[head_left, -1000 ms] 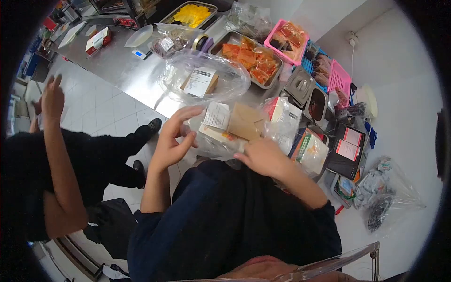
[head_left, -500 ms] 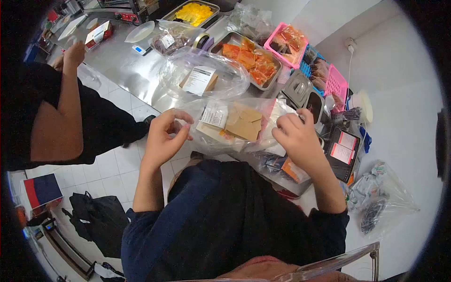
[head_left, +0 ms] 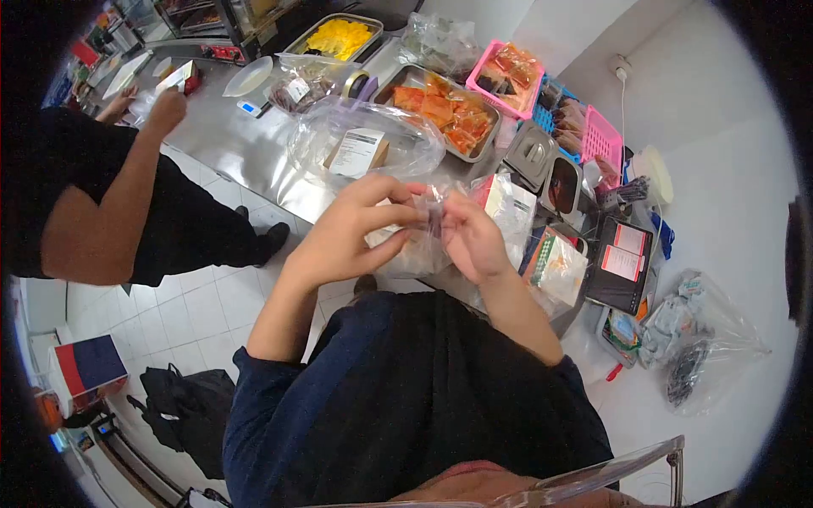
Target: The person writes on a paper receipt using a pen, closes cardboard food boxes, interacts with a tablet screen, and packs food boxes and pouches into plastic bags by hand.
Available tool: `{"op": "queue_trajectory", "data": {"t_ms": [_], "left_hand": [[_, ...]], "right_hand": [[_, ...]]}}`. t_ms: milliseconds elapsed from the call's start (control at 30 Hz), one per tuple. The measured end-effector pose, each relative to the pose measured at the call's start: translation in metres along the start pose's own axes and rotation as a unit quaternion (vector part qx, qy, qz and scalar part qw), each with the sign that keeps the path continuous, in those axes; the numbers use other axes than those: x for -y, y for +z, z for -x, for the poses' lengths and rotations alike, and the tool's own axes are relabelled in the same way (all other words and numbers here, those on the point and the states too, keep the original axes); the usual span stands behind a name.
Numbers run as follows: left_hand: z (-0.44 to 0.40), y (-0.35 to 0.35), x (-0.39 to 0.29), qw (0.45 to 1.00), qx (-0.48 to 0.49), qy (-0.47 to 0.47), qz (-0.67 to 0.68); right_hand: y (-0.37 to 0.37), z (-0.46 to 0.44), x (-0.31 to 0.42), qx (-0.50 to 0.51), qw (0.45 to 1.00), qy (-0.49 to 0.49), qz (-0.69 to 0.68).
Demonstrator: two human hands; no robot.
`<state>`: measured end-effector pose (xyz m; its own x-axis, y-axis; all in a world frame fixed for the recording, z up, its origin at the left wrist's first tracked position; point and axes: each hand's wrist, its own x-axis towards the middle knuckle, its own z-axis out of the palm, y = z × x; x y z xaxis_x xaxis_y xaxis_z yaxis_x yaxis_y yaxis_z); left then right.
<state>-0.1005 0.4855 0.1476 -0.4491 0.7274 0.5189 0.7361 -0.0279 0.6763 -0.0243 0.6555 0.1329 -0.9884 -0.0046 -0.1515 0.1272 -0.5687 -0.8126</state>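
My left hand (head_left: 360, 224) and my right hand (head_left: 476, 237) meet over the counter edge, fingers closed on the gathered top of a clear plastic bag (head_left: 415, 258). The bag hangs below and between them; its contents are largely hidden by my fingers. Just beyond lies another clear bag (head_left: 309, 140), holding a brown carton with a printed receipt (head_left: 359, 152) on it. By my right hand stands a white packet with a printed label (head_left: 518, 207).
Trays of orange-red food (head_left: 440, 110) and yellow food (head_left: 339, 39) line the counter's back. Pink baskets (head_left: 603, 140), a lidded steel container (head_left: 531, 152) and a dark tablet (head_left: 622, 262) sit to the right. A co-worker (head_left: 110, 195) stands at left.
My hands, apart at the bag's two sides before, have come together and gripped its top. The brown box inside is now hidden. The co-worker's near arm has shifted right.
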Motion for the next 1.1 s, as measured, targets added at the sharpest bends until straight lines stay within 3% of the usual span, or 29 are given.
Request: {"op": "queue_trajectory", "data": {"t_ms": [33, 133, 233, 300, 333, 467, 533, 567, 667, 700, 767, 800, 833, 867, 900, 933, 967, 1000, 1033, 1067, 1100], "left_hand": [[0.001, -0.001, 0.006, 1.0, 0.025, 0.007, -0.006], [0.01, 0.001, 0.029, 0.999, -0.047, -0.012, 0.008], [0.029, 0.028, 0.066, 0.989, 0.038, -0.081, 0.118], [0.043, 0.053, 0.077, 0.988, 0.11, -0.106, 0.039], [0.05, 0.066, 0.082, 0.983, 0.147, -0.113, -0.001], [0.093, 0.147, 0.092, 0.968, -0.035, -0.247, -0.032], [0.085, 0.151, 0.081, 0.966, -0.121, -0.211, -0.086], [0.077, 0.148, 0.07, 0.967, -0.163, -0.143, -0.13], [0.09, 0.142, 0.081, 0.958, -0.072, -0.26, -0.094], [0.094, 0.135, 0.091, 0.951, -0.041, -0.293, -0.086], [0.091, 0.124, 0.106, 0.933, 0.023, -0.351, -0.074], [0.085, 0.12, 0.101, 0.937, -0.07, -0.342, 0.032], [0.083, 0.117, 0.095, 0.919, -0.16, -0.33, 0.142], [0.105, 0.113, 0.132, 0.937, -0.128, -0.313, -0.087], [0.069, 0.094, 0.092, 0.896, -0.199, -0.389, 0.081], [0.033, 0.076, 0.051, 0.813, -0.299, -0.441, 0.236], [0.015, 0.06, 0.038, 0.8, -0.311, -0.39, 0.333], [0.004, 0.041, 0.036, 0.757, -0.255, -0.387, 0.46], [-0.006, 0.029, 0.039, 0.727, -0.197, -0.409, 0.514], [-0.015, 0.023, 0.037, 0.692, -0.138, -0.429, 0.564], [-0.024, 0.025, 0.025, 0.664, -0.136, -0.459, 0.574]], "right_hand": [[-0.007, -0.001, 0.003, 0.019, 1.0, -0.007, 0.016], [-0.012, 0.002, 0.008, 0.024, 0.989, -0.024, 0.144], [-0.017, 0.002, 0.003, 0.06, 0.938, -0.06, 0.336], [-0.016, -0.008, -0.025, 0.088, 0.929, -0.108, 0.343], [-0.005, -0.015, -0.047, 0.094, 0.944, -0.143, 0.283], [0.032, 0.013, -0.076, 0.202, 0.84, -0.134, 0.485], [0.032, 0.016, -0.071, 0.231, 0.841, -0.115, 0.476], [0.03, 0.019, -0.068, 0.246, 0.841, -0.104, 0.471], [0.016, 0.027, -0.06, 0.233, 0.846, -0.163, 0.452], [0.013, 0.038, -0.037, 0.246, 0.848, -0.114, 0.456], [-0.012, 0.054, -0.031, 0.123, 0.814, -0.272, 0.498], [-0.027, 0.062, -0.03, 0.059, 0.784, -0.344, 0.513], [-0.045, 0.07, -0.027, -0.004, 0.772, -0.355, 0.526], [-0.065, 0.077, -0.025, -0.065, 0.758, -0.364, 0.538], [-0.08, 0.081, -0.023, -0.125, 0.74, -0.372, 0.545], [-0.09, 0.079, -0.019, -0.136, 0.727, -0.4, 0.541], [-0.099, 0.074, -0.016, -0.145, 0.714, -0.427, 0.536], [-0.106, 0.068, -0.015, -0.153, 0.701, -0.452, 0.53], [-0.114, 0.056, -0.02, -0.148, 0.741, -0.449, 0.477], [-0.111, 0.04, -0.025, -0.119, 0.864, -0.413, 0.26], [-0.108, 0.027, -0.029, -0.06, 0.935, -0.346, 0.037]]}}
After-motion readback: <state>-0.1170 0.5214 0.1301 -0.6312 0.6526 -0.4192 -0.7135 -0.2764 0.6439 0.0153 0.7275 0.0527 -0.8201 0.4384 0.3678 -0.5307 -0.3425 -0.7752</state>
